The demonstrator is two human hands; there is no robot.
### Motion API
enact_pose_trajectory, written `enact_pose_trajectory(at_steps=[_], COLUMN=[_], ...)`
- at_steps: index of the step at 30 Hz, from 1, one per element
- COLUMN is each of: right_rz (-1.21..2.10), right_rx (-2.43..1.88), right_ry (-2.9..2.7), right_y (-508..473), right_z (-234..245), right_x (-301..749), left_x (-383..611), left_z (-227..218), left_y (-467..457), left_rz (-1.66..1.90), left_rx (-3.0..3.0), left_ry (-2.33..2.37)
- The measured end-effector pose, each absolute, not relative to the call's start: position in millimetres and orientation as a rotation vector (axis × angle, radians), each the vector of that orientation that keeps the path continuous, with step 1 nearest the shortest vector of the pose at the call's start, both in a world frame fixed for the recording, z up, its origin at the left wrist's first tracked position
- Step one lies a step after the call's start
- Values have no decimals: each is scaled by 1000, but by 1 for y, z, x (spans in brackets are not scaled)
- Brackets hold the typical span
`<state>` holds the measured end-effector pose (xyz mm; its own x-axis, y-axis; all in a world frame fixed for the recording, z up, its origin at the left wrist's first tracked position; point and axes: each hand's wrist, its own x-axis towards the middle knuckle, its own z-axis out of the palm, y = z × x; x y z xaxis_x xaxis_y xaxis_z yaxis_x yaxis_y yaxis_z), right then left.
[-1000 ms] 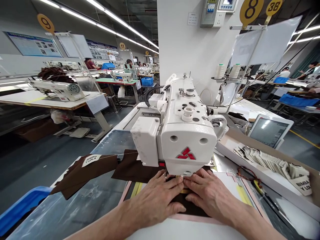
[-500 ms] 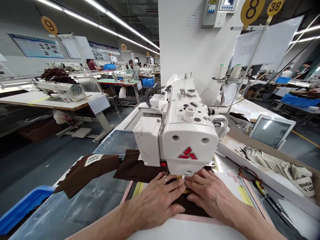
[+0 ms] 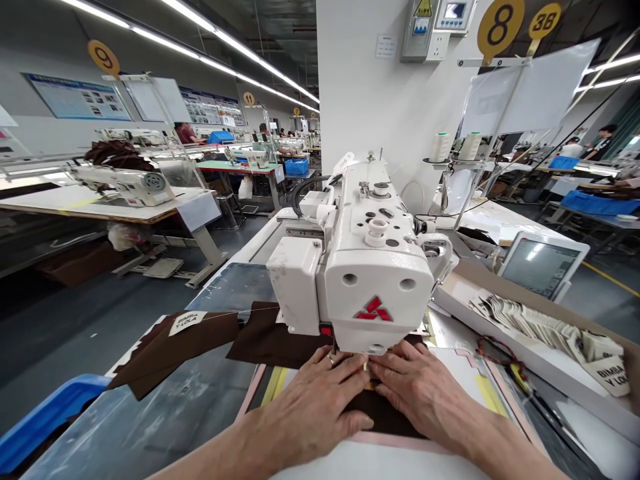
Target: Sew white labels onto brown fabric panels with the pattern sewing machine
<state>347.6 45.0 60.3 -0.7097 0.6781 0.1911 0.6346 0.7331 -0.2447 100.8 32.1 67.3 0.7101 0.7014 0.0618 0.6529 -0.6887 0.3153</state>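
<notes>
A white sewing machine head stands straight in front of me. Below it, my left hand lies flat with fingers stretched forward, a ring on one of them. My right hand rests opposite, also flat, its fingertips close to those of the left. Both press on a dark brown fabric piece bordered by a pink-edged white template. The machine head and fingers hide the needle area. Another brown piece lies behind and left. Farther left, brown fabric carries a pale printed label.
At lower left sits a blue bin with dark material. To the right, a long cardboard box holds many printed labels; a screen stands behind it. A yellow-and-black tool lies beside the template. Thread cones stand at back right.
Both hands stay flat under the machine head, with only slight finger shifts; my right fingers sit a little closer in. The view has tilted slightly. The fabric pieces look unmoved.
</notes>
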Motion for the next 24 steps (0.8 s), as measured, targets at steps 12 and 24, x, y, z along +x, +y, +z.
enact_pose_trajectory(at_steps=[12, 24], right_rz=[243, 294], right_rx=[-1067, -1064], right_ry=[-2567, -2537], right_y=[38, 37], right_z=[54, 60], right_x=[367, 395], left_x=[96, 99], left_z=[59, 64], left_y=[39, 45], left_rz=[164, 240], left_rx=[2739, 2776], left_ry=[1045, 984])
